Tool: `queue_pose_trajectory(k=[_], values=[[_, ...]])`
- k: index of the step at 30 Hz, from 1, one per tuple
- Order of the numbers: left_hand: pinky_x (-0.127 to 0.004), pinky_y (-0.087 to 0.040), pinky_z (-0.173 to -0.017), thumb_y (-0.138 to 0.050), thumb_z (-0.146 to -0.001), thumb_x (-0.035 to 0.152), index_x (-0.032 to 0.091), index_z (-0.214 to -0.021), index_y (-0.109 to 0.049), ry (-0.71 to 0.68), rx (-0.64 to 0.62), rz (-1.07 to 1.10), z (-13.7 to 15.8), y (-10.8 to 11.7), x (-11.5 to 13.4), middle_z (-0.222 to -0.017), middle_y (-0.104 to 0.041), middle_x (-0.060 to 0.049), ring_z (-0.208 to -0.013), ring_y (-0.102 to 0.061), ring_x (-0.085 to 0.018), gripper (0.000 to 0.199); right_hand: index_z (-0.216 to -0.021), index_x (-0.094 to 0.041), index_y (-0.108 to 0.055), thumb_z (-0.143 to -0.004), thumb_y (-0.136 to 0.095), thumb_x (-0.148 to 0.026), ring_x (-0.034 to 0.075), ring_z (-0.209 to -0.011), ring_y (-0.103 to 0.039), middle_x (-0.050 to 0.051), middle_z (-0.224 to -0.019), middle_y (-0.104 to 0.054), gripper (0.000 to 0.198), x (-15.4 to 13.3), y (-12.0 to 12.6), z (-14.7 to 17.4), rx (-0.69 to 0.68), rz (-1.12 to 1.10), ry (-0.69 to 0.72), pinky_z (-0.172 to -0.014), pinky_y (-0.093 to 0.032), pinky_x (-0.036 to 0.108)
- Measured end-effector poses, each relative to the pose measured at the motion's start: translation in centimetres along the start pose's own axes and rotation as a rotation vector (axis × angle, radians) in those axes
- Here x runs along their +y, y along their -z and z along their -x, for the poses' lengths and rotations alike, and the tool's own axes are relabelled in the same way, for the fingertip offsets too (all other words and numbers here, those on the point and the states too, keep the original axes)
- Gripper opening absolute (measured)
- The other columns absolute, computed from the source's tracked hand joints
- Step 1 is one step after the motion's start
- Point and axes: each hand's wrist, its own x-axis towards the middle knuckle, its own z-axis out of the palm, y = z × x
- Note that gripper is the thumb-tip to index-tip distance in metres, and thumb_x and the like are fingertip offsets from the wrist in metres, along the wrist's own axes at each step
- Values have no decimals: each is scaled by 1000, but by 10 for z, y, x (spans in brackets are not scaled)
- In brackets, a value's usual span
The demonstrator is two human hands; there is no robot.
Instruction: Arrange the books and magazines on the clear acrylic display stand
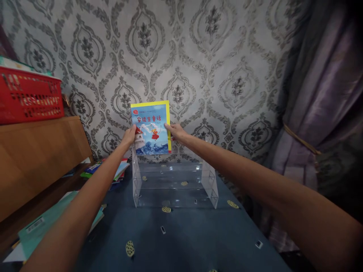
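Note:
A blue children's book [151, 141] with a yellow edge and red Chinese title is held upright, its cover facing me. My left hand [129, 135] grips its left edge, and my right hand [176, 132] grips its right edge, fingers partly hidden behind. Below and around the book's lower part stands a clear acrylic tiered rack [172, 185] on the dark blue cloth. The book is at the rack's upper left; whether its bottom edge touches a tier I cannot tell.
Books lie in a stack [121, 170] left of the rack, and a teal book [47, 226] lies nearer, partly under my left forearm. A red basket [31, 94] sits on a wooden cabinet [45, 147]. Patterned wallpaper is behind; a tied curtain [309, 124] hangs right.

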Motion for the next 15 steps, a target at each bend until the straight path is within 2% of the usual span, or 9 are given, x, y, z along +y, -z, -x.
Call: queue_pose_trajectory(k=[3,8,10,12,15], values=[[-37,-53,-75,-49,-78,82,18,-78,-66,30,22,85,-8,-2,8,-80,-72,-9,-84,-67,-27,66,-75,-17,-64,-94,-63,-47,13,-61,-60,5,-75,-69,35,-7,0,3,-16,-44,-22,-46,-51,19],[-35,-57,-74,-52,-87,67,21,-95,-69,120,75,258,-22,-10,24,-101,-76,-9,-91,-71,-26,50,-95,-19,-64,-99,-54,-45,15,-75,-66,8,-99,-72,28,-22,-6,3,-28,-166,-53,-53,-58,21],[-35,-58,-71,-53,-88,65,21,-99,-69,181,106,276,-23,-12,26,-103,-75,-9,-89,-72,-25,48,-99,-20,-63,-99,-54,-45,15,-78,-66,7,-107,-72,26,-24,-10,2,0,-246,-78,-54,-59,22],[-35,-58,-69,-52,-88,67,21,-103,-68,218,119,280,-24,-15,25,-100,-75,-9,-88,-72,-25,51,-98,-22,-62,-98,-54,-49,14,-77,-65,6,-108,-71,28,-23,-14,0,40,-268,-92,-53,-58,21],[-34,-59,-70,-50,-87,70,21,-103,-68,208,125,280,-26,-18,22,-99,-75,-9,-90,-72,-25,55,-92,-21,-61,-98,-50,-55,13,-66,-62,6,-93,-72,36,-17,-18,-6,86,-143,-47,-45,-52,19]])
